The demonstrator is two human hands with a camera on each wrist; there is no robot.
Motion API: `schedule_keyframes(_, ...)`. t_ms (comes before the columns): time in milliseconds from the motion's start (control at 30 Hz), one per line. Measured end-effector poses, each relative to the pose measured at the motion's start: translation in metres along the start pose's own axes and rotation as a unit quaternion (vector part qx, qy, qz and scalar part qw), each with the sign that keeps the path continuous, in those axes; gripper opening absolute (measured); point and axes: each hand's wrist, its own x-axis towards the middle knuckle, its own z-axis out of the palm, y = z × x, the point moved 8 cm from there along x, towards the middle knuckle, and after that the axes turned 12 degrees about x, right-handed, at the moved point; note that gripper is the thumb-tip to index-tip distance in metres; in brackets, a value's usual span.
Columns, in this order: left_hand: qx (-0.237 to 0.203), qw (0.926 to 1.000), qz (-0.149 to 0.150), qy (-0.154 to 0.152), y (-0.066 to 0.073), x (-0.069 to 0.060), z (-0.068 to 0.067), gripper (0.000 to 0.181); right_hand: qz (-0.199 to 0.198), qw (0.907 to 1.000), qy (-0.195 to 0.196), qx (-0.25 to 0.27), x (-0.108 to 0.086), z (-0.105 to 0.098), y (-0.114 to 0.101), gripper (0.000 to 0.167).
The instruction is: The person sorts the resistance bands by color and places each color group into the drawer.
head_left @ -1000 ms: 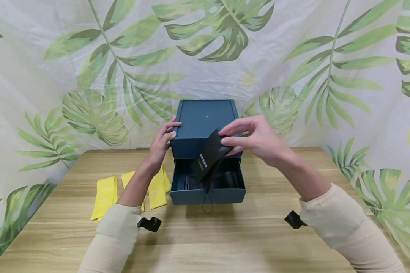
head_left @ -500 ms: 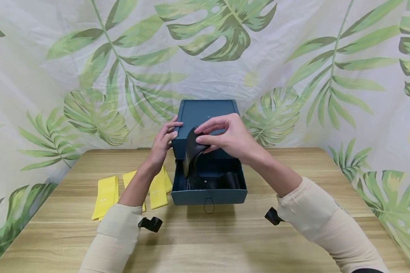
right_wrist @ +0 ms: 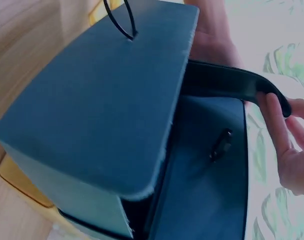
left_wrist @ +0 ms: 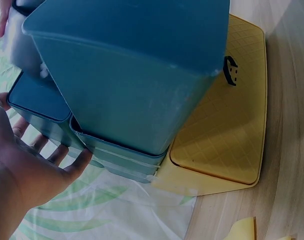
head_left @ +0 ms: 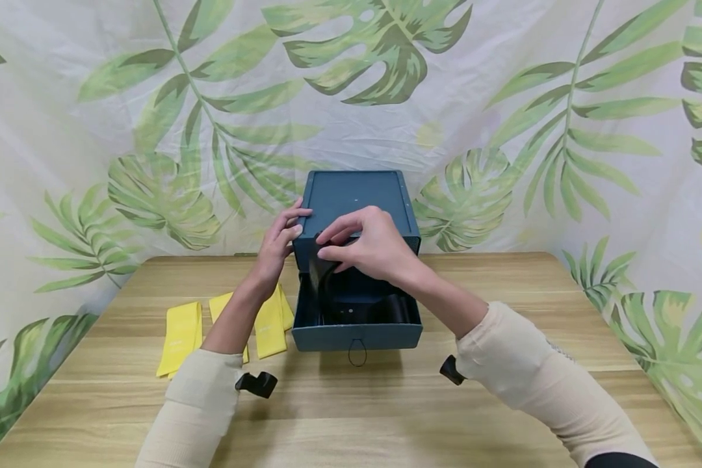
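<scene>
My right hand pinches one end of a black resistance band between thumb and fingers. The band hangs down into the left part of the open drawer; in the right wrist view it arches over the drawer's side. More dark, folded bands lie inside, hard to tell apart. My left hand rests against the left side of the dark blue drawer box, fingers extended. In the left wrist view those fingers touch the box's side.
Several yellow resistance bands lie folded on the wooden table, left of the box, partly behind the left forearm. A black loop pull hangs on the drawer front. A yellow panel with a black tab shows below the drawer in the left wrist view.
My right hand has moved left and down, bringing the black resistance band from above the drawer into its left part. The left hand has stayed on the box.
</scene>
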Motion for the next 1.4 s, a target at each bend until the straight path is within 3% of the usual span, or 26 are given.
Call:
schedule_keyframes(133, 0.004, 1.0000, 0.001, -0.001, 0.001, 0.000, 0.001, 0.048, -0.007, 0.9999, 0.008, 0.006, -0.004, 0.001, 0.007, 0.015)
schedule_keyframes(433, 0.009, 0.9999, 0.009, 0.003, 0.001, 0.000, 0.000, 0.047, 0.000, 0.9965, 0.044, -0.071, -0.046, -0.022, 0.036, 0.013)
schedule_keyframes(700, 0.013, 0.9999, 0.010, 0.003, 0.000, 0.000, -0.001, 0.047, 0.022, 0.9952, 0.061, -0.073, -0.069, -0.033, 0.054, 0.013)
schedule_keyframes(900, 0.016, 0.9998, 0.008, 0.002, -0.001, 0.000, 0.000, 0.047, 0.051, 0.9927, 0.043, -0.101, -0.073, -0.040, 0.072, 0.015)
schedule_keyframes(1067, 0.014, 0.9999, 0.007, 0.003, -0.001, 0.000, 0.000, 0.047, 0.085, 0.9874, 0.005, -0.134, -0.071, -0.045, 0.077, 0.018)
schedule_keyframes(1300, 0.011, 0.9999, 0.011, 0.002, 0.000, -0.001, -0.001, 0.047, 0.118, 0.9707, -0.067, -0.198, -0.070, -0.041, 0.069, 0.021)
schedule_keyframes(1400, 0.011, 0.9999, 0.010, 0.001, 0.000, -0.001, -0.001, 0.047, 0.122, 0.9626, -0.066, -0.233, -0.072, -0.042, 0.062, 0.022)
